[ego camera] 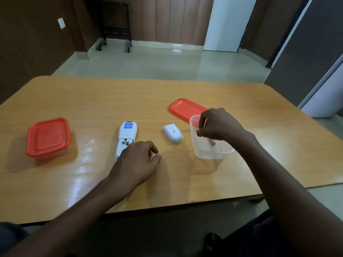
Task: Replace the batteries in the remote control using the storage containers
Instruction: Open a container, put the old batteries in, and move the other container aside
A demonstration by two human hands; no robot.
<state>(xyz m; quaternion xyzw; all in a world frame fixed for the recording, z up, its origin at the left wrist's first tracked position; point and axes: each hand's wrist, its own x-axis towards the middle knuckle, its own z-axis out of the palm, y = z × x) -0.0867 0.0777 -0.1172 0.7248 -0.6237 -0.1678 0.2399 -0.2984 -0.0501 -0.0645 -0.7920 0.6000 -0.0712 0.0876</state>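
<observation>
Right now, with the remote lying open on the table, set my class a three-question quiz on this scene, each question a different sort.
1. True or false: the battery cover is fitted on the remote control.
2. Which container has its lid on? A) the left container B) the open container
3. Fill in: the right hand is over the ____ container, where a battery lies.

Key
1. False: it lies on the table between the two.
2. A; the other red lid lies behind the open container.
3. open. The left hand rests on the remote's near end.
</observation>
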